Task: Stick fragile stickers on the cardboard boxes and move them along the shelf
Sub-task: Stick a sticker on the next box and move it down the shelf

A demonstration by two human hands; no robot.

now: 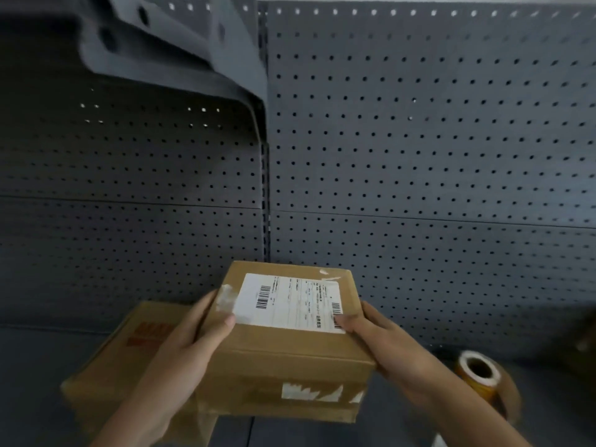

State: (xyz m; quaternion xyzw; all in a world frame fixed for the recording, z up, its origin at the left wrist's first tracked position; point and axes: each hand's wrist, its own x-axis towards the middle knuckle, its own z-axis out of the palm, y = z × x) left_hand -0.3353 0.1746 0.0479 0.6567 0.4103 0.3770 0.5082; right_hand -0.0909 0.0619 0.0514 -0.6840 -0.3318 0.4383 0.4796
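Two grips on: left hand [183, 346] and right hand [383, 343] clasp the labelled box [283, 356], lower centre; I reckon the sticker roll [490, 387], lower right, comes next.

we see a dim, soft frame, the pegboard [419, 124] brighter on the right, shadowed left, edges blurred and bowed.

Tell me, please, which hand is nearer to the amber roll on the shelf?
Right. The right hand holds the right side of the box, just left of the roll; the left hand holds its opposite side, farther away.
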